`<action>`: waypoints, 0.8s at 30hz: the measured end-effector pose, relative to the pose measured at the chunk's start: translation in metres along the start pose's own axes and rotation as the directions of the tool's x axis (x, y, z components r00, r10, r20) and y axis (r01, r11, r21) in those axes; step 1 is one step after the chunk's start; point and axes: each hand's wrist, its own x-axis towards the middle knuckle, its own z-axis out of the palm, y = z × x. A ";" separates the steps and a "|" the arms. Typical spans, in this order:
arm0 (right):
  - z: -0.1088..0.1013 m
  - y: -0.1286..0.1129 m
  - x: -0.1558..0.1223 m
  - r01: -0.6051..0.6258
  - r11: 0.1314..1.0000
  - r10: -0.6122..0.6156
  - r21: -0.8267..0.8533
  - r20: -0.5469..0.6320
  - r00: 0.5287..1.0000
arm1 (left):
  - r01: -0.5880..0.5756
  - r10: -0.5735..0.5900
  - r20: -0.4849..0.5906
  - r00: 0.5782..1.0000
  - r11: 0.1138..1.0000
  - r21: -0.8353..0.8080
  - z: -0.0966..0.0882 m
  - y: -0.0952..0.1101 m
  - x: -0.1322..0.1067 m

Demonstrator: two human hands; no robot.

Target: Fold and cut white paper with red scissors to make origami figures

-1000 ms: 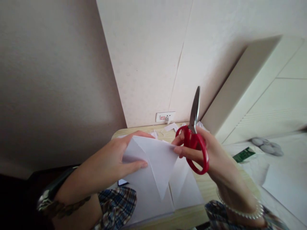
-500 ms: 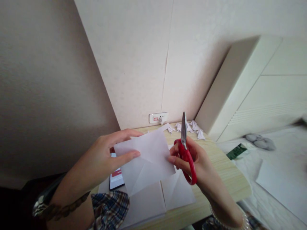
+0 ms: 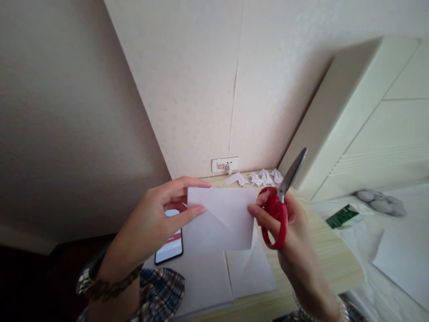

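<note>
A creased white sheet of paper is held up above the small table, level between both hands. My left hand pinches its left edge, thumb in front and fingers behind. On the right edge, the thumb and fingertip of my right hand grip the paper. Red-handled scissors hang on that same hand, their blades together and pointing up to the right. Under the held sheet lie a stack of white paper and another creased sheet.
A phone with its screen lit lies left of the paper. Several small folded paper pieces stand at the back of the wooden table, below a wall socket. A bed with a green packet is on the right.
The held paper has turned level and moved a little right. My right hand has shifted right, and the scissors have tilted from upright toward the right.
</note>
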 end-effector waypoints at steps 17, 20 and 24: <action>-0.016 0.011 0.004 -0.042 0.985 0.042 -0.168 -0.003 0.999 | -0.063 0.019 -0.326 0.945 0.990 -0.123 0.006 -0.002 0.001; -0.035 0.035 0.015 -0.020 0.823 0.082 -0.568 0.084 0.993 | -0.039 0.003 -0.430 0.903 0.996 -0.074 -0.002 -0.005 -0.001; -0.061 0.079 0.028 -0.012 0.660 0.130 -0.752 0.099 0.987 | -0.013 -0.022 -0.503 0.864 0.998 -0.064 -0.010 -0.006 -0.005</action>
